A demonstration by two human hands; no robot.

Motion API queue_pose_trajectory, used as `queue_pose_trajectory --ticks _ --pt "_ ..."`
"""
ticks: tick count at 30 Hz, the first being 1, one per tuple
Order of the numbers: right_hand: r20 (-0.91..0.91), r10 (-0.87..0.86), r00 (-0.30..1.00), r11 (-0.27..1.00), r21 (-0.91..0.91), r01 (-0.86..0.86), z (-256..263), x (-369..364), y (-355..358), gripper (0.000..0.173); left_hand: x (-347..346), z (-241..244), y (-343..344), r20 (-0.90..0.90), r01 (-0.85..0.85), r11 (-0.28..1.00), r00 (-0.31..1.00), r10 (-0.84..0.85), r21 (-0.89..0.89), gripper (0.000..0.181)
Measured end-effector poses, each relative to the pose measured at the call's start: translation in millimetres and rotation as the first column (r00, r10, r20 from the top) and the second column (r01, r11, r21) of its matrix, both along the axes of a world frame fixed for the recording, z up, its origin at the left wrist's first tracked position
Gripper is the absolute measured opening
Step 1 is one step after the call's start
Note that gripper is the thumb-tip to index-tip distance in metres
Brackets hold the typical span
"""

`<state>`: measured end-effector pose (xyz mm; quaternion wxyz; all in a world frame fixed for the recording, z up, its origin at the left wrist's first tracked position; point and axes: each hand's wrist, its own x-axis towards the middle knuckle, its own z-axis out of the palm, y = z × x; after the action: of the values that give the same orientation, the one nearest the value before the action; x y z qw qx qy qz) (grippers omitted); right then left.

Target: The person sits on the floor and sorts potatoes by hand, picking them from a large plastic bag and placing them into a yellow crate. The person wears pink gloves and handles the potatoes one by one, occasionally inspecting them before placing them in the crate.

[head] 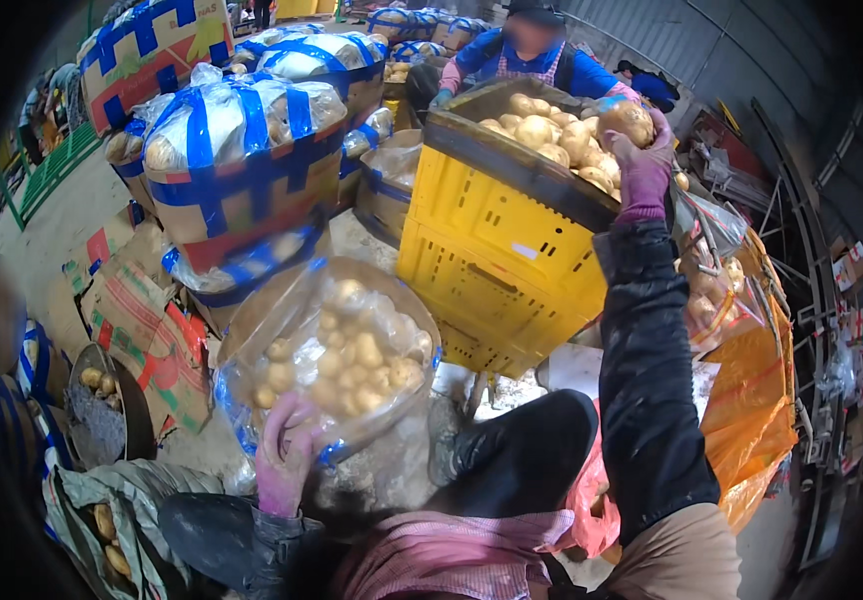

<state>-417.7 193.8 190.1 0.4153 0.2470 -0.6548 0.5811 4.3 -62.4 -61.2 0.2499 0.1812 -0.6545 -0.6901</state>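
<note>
My right hand (643, 169), in a pink glove, grips a large potato (625, 124) above the right rim of a yellow plastic crate (506, 225). Potatoes (551, 135) fill this crate, which has a dark rim and stands on more yellow crates. My left hand (287, 454), gloved in pink too, is at the near edge of a cardboard carton (394, 289) lined with clear plastic film (248, 405). Its fingers are loosely curled and apart, with nothing visible between them. Inside the carton lie many potatoes (360, 360), partly covered by the film.
Across the crate, a person (469, 64) in blue leans over with hands at its rim. Taped cartons (244, 180) are stacked at left. Flattened cardboard (150, 322) covers the floor there. Sacks with potatoes (124, 510) lie at lower left; an orange sack (746, 442) is at right.
</note>
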Motion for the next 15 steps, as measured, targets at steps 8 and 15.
queue_pose_trajectory --ticks 8,15 --pt "0.154 -0.261 0.953 0.891 0.418 0.177 32 -57 85 0.038 -38 20 -56 0.056 -0.029 0.999 0.998 0.027 0.027 0.039" --pt "0.036 -0.232 0.972 0.83 0.528 0.179 31 7 91 0.034 -241 172 -58 -0.01 0.24 0.566 0.915 -0.403 -0.788 0.033"
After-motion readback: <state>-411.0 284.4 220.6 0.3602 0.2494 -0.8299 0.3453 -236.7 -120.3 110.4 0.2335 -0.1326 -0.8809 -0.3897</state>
